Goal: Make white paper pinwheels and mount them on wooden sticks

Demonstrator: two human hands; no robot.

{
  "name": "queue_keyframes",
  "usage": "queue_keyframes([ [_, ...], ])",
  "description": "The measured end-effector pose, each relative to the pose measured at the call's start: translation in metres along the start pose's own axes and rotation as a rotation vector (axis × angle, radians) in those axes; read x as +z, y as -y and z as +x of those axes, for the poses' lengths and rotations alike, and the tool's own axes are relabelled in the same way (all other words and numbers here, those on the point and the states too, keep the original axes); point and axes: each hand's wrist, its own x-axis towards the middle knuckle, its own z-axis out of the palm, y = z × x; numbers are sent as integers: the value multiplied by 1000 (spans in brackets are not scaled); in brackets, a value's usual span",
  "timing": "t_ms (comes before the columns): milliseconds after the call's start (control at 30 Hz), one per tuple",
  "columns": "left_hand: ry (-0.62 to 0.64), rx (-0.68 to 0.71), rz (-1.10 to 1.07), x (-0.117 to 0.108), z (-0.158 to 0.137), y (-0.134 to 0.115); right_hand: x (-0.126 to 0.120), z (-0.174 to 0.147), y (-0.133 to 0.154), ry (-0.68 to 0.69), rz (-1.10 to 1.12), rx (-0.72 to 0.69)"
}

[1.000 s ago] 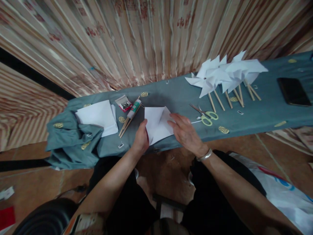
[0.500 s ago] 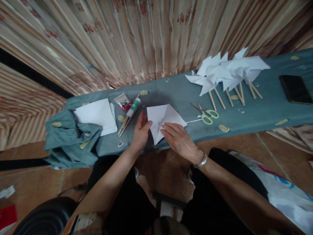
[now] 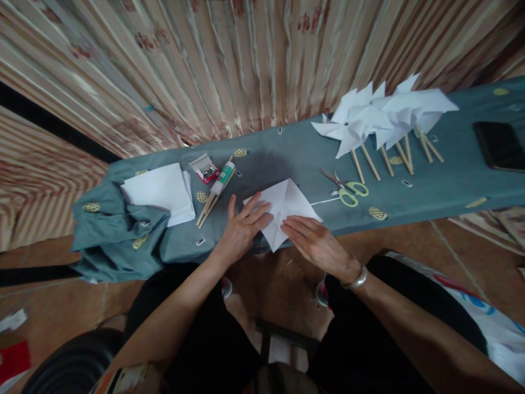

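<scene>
A long, narrow surface [image 3: 438,186] is stretching across the view from nine o'clock to beyond two, wearing a blue-green cloth printed with yellow patches; the cloth is bunching in folds at its nine o'clock end. At its middle a creased white sheet [image 3: 285,200] is lying near the front edge. The left hand [image 3: 241,230] is resting on the sheet's nine o'clock side, its grip spreading open with the thumb apart, holding nothing. The right hand [image 3: 314,241] is lying on the four o'clock side, fingers together; its thumb is hiding, so whether that grip is pinching the paper I cannot tell. Towards nine, a paper stack [image 3: 159,189], an opened box of metal pins [image 3: 205,168], a glue stick [image 3: 223,178] and wooden sticks [image 3: 211,209] are sitting. Scissors [image 3: 343,189] are lying at three, white pinwheels [image 3: 377,117] are clustering near two, and a dark phone [image 3: 502,145] is resting farther out. A striped curtain [image 3: 254,60] is hanging along twelve; on the tiled floor [image 3: 447,254], a plastic bag [image 3: 508,339] is slumping at four.
</scene>
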Motion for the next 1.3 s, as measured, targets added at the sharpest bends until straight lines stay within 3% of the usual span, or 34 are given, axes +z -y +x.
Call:
queue_keyframes([
  [267, 9, 74, 53, 4, 3, 4, -7, -8, 3, -16, 97, 33],
  [467, 29, -53, -170, 1, 6, 4, -10, -5, -2, -129, 381, 297],
  [700, -90, -201, -275, 6, 7, 3, 0, 5, -19, -134, 580, 691],
  [1000, -173, -256, -190, 7, 16, 6, 8, 25, -32, -177, 567, 854],
  [1133, -211, -126, -29, 0, 21, -7, 4, 31, -33, -142, 473, 887],
  [1233, -128, 57, 40, 6, 18, -23, 4, 34, -34, -129, 436, 909],
  [1300, -29, 99, 52, 14, 15, -32, 4, 35, -35, -114, 406, 916],
])
